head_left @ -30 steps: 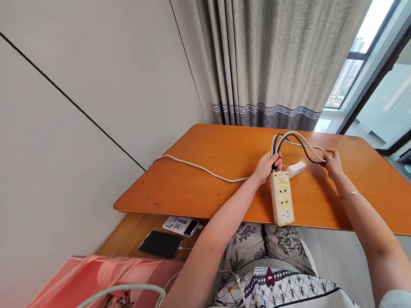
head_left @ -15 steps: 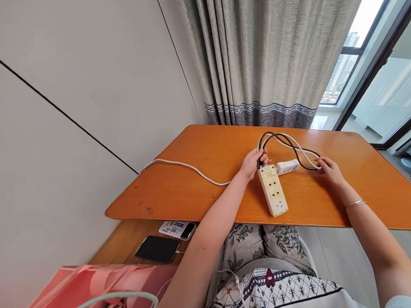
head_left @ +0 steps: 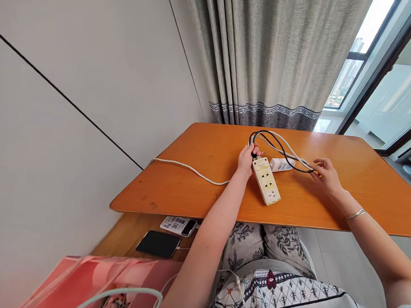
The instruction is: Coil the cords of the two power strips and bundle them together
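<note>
My left hand (head_left: 246, 159) is closed around the bunched black and white cables, right at the upper end of a yellowed white power strip (head_left: 266, 181). The strip is tilted, its sockets facing up. A second, smaller white power strip (head_left: 282, 164) lies behind it on the orange table. From my left hand the black cable (head_left: 279, 143) and white cable (head_left: 289, 146) arc over to the right in a loop. My right hand (head_left: 327, 177) has the loop's right end at its fingertips, thumb and index finger pinching it while other fingers are raised.
A white cord (head_left: 187, 166) runs across the table (head_left: 175, 194) toward the wall. Below the left table edge lie a black phone (head_left: 158, 244) and another device (head_left: 178, 226) on a wooden surface. A pink bag (head_left: 138, 275) stands at the lower left. Curtains (head_left: 267, 60) hang behind.
Both hands and the power strip have shifted slightly left in view, partly with the camera's turn. The right hand's upper fingers have lifted and spread; the cable loop is a little lower.
</note>
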The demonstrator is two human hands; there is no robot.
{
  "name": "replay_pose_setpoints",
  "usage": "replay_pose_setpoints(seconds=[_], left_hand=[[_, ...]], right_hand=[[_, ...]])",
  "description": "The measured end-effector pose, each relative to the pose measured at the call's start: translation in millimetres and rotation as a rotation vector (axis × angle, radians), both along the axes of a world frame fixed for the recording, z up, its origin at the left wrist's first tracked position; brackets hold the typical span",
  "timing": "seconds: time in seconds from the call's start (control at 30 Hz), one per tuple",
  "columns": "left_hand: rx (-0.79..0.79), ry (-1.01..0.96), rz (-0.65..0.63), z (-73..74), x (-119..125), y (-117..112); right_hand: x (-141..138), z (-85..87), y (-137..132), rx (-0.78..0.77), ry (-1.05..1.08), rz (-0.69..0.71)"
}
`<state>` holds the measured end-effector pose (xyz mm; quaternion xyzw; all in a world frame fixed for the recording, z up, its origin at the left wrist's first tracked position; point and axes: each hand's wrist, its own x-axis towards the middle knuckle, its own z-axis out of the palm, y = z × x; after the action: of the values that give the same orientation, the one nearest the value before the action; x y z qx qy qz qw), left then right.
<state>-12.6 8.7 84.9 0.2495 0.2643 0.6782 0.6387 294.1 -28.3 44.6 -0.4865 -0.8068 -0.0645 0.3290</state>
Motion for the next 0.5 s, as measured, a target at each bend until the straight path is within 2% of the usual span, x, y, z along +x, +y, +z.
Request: replay_pose_setpoints(seconds=[0.13, 0.27, 0.37, 0.5], left_hand=[[0.030, 0.060, 0.012, 0.1, 1.7, -0.4], [0.107, 0.191, 0.000, 0.4, 0.6, -1.7], [0.163, 0.296, -0.053, -1.4, 0.6, -3.6], [0.197, 0.371, -0.189, -8.7, 4.9, -4.5]], right_hand=[[-17.4, 23.7, -17.6, 0.022, -0.136, 0.118], [-54.1, 66.4, -44.4, -0.034, -0.358, 0.274], [-85.5, 104.6, -60.4, -0.141, -0.451, 0.429], [-120.0, 144.7, -54.4, -0.401, -0.337, 0.709]])
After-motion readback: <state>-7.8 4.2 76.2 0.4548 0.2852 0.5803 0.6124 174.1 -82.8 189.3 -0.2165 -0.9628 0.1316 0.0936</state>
